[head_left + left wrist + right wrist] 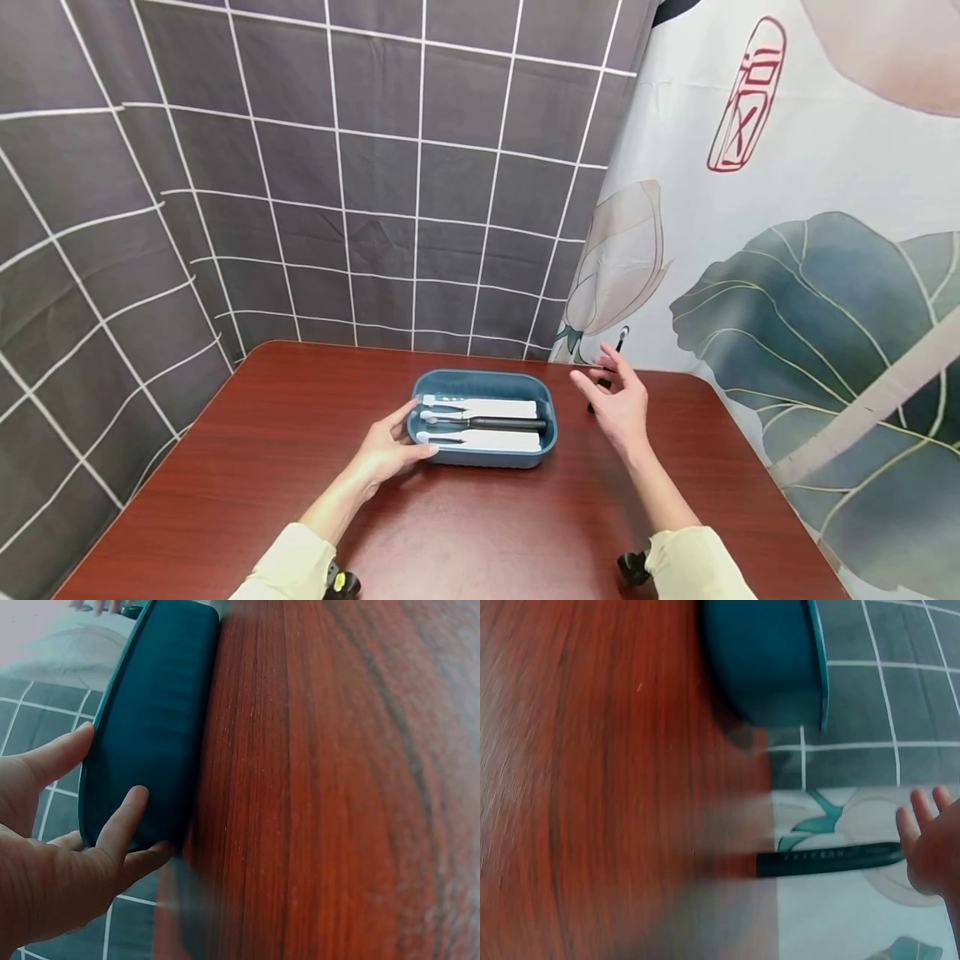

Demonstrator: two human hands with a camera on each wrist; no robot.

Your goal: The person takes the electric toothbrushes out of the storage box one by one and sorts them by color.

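A blue plastic bin (pixel 487 457) rests on the table with two white electric toothbrushes (pixel 498 440) and a black one (pixel 504 423) lying side by side inside it. My left hand (pixel 386 450) grips the bin's left end, fingertips spread over its outer wall and rim in the left wrist view. To the right of the bin, a black electric toothbrush (pixel 829 859) stands upright on the table. Beside its upper part is my right hand (pixel 618 406), with fingers extended and apart; the hand hides part of this toothbrush in the head view.
The reddish-brown wooden table (pixel 315 400) extends around the bin. Behind it hangs a grey curtain (pixel 375 175) with white grid lines, and a white curtain with leaf prints (pixel 810 308) hangs at the right.
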